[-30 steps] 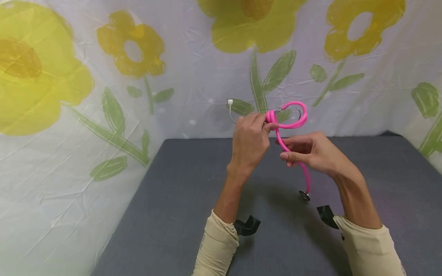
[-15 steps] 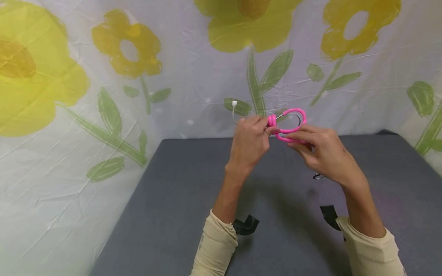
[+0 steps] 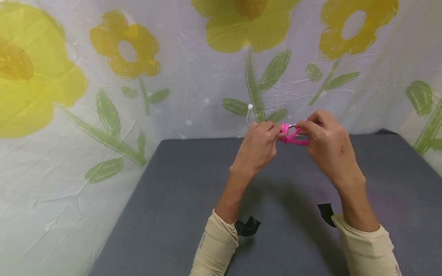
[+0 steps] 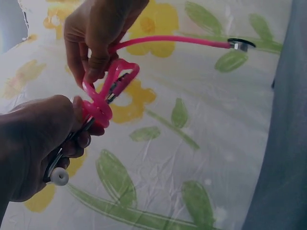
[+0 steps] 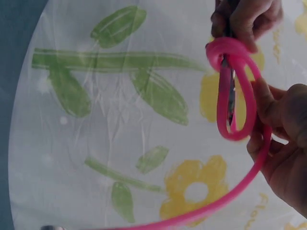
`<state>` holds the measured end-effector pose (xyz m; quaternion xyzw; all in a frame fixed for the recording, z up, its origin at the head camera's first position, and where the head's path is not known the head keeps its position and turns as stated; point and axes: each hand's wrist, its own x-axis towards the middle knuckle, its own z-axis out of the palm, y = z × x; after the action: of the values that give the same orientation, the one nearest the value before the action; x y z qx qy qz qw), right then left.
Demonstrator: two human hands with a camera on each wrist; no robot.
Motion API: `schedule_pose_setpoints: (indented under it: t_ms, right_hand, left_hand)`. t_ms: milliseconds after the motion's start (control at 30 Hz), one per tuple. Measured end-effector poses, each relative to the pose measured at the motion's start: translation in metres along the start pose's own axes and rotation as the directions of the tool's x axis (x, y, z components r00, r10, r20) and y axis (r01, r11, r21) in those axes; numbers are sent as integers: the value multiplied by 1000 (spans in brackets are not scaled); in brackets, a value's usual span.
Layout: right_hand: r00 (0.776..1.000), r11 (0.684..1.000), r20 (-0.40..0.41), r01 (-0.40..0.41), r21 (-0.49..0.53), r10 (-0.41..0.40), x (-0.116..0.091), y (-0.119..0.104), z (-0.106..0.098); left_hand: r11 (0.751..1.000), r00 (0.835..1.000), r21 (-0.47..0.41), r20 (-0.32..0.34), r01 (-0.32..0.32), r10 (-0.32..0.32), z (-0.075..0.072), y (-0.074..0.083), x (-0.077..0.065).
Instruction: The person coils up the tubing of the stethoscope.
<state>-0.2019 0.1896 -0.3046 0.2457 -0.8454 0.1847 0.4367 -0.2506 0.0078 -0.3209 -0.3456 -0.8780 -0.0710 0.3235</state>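
Above the table, both hands hold a stethoscope with pink tubing. My left hand grips its metal ear tubes and the wound turns of tubing; one white ear tip sticks out past that hand. The fingers of my right hand pinch the tubing beside a narrow loop. Inside this loop lies a stretch of metal. From the right hand, the free length of tubing runs out to the chest piece, which hangs clear of both hands. In the head view, the right hand hides the chest piece.
A dark grey table spreads beneath the hands. Behind it hangs a white cloth printed with yellow flowers and green leaves. Black wrist mounts stick out from the beige sleeves.
My right hand has risen from below the loop to its right side, carrying the tubing up. My left hand has shifted slightly right, keeping its grip. The chest piece has gone out of the head view.
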Motion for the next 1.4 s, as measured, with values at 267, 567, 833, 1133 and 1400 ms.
schedule_pose_setpoints:
  t_ms: [267,567,833,1133,1400]
  right_hand:
    - [1000,1000,-17,-18,0,18,1,4,1]
    - [1000,999,19,-12,35,12,-2,6,-1]
    - [995,983,95,-47,180,30,-5,17,-6]
    - [983,731,179,-154,665,44,-13,49,-13]
    - [961,630,243,-270,728,130,-14,45,-6]
  left_hand:
    - [993,993,-61,40,-105,108,-3,-2,-1]
    - [964,972,-131,21,-230,235,-8,-13,-5]
    - [930,940,-172,51,-324,337,-11,-17,-5]
    - [813,910,-444,-12,-377,415,-15,-18,-4]
    - [809,940,-495,-52,-318,337,-22,-17,-5]
